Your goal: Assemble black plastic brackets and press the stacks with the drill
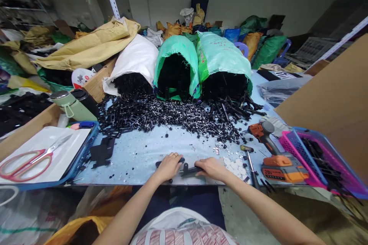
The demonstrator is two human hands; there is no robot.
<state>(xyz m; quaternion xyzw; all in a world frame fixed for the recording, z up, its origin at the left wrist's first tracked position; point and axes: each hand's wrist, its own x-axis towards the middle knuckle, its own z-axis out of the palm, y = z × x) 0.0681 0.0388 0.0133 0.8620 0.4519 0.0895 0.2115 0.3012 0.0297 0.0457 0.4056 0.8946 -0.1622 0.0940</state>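
Left hand [169, 166] and right hand [212, 168] pinch the black strip [189, 170], fingers closed on its ends; seemingly light, stiff plastic

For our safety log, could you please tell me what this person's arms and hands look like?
Both the left hand and the right hand are ungloved. The forearms are uncovered, with no sleeves, watch or bracelet in view. Rings are too small to tell.

Drill [276, 153] right of part [189, 169]; scissors [27, 159] perhaps in tray [83, 155].
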